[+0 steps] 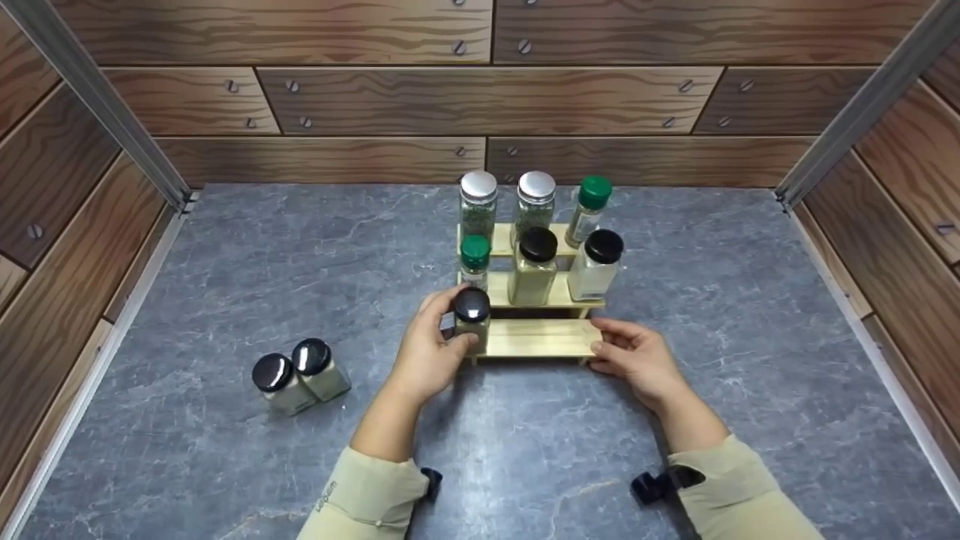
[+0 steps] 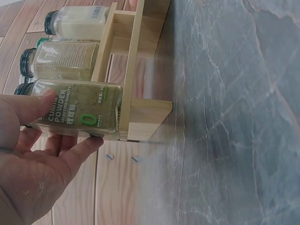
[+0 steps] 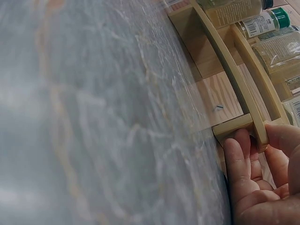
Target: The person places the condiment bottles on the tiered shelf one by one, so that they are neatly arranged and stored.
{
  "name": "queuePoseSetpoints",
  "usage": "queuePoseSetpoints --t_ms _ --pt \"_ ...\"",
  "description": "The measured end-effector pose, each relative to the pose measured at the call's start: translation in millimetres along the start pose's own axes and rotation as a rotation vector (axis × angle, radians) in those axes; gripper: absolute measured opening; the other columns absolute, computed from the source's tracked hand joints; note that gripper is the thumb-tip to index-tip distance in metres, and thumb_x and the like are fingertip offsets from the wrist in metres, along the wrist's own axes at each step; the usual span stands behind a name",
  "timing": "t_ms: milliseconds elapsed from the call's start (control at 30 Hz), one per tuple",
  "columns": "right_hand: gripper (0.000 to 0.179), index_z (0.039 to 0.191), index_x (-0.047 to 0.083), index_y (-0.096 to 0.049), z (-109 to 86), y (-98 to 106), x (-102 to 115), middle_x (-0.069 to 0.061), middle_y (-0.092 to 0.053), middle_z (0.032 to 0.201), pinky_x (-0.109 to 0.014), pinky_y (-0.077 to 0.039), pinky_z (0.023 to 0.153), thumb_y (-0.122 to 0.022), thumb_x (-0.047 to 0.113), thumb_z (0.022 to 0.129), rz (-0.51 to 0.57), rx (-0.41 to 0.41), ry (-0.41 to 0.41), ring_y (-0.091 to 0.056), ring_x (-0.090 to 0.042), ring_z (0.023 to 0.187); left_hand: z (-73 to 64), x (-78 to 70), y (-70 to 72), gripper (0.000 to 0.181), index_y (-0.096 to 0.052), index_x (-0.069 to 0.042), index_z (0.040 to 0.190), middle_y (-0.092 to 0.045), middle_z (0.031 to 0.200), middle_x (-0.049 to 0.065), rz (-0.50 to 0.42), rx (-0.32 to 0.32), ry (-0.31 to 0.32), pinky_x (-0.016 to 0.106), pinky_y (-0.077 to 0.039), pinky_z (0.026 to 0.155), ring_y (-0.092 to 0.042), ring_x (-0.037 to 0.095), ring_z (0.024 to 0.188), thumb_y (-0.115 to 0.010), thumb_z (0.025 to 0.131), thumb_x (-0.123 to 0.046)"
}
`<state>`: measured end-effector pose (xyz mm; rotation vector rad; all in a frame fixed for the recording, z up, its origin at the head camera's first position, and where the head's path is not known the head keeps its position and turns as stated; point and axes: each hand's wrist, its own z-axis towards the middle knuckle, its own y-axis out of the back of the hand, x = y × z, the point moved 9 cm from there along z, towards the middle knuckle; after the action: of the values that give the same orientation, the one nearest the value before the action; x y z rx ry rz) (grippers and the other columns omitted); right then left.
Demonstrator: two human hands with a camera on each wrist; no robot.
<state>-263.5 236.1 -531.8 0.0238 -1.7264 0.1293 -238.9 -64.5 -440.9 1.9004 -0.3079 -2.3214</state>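
A tiered wooden spice rack point(image 1: 540, 339) stands on the grey marbled table. With fingers and thumb around it, my left hand point(image 1: 429, 349) holds a black-capped cumin powder jar point(image 2: 79, 108) upright at the left end of the lowest step. The jar's base is right at the step's surface. My right hand point(image 1: 634, 356) pinches the right end of that same step, thumb on top and fingers below. On the middle step are a green-capped jar point(image 1: 475, 255) and two black-capped jars, one greenish point(image 1: 533, 274) and one pale point(image 1: 595, 270).
On the top step stand two silver-capped jars, left point(image 1: 478, 206) and middle point(image 1: 535, 202), and a green-capped jar point(image 1: 589, 210). Left of the rack, two black-capped jars point(image 1: 281, 386) sit close together on the table point(image 1: 187, 300). Wood-patterned panels point(image 1: 480, 97) enclose the back and sides.
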Motion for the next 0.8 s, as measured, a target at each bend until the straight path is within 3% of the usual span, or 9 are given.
queuePoseSetpoints --t_ms 433,800 --pt "0.052 0.142 -0.02 -0.049 -0.4 0.5 0.0 -0.01 -0.069 0.105 -0.034 -0.065 0.08 -0.066 -0.015 0.093 -0.007 -0.004 -0.009 -0.072 -0.018 0.088 -1.1 0.7 -2.1 0.068 -0.055 0.001 0.149 -0.055 0.143 0.019 -0.008 -0.017 0.002 0.041 -0.053 0.109 -0.051 0.039 0.139 -0.069 0.085 0.017" --pt "0.051 0.142 -0.02 -0.049 0.5 0.7 -1.0 -0.009 -0.07 0.102 -0.033 -0.065 0.079 -0.065 -0.016 0.094 -0.009 -0.007 -0.011 -0.072 -0.017 0.086 -1.7 0.7 -3.1 0.065 -0.056 0.001 0.148 -0.055 0.142 0.019 -0.021 -0.008 -0.007 0.037 -0.053 0.108 -0.052 0.038 0.138 -0.068 0.087 0.017"
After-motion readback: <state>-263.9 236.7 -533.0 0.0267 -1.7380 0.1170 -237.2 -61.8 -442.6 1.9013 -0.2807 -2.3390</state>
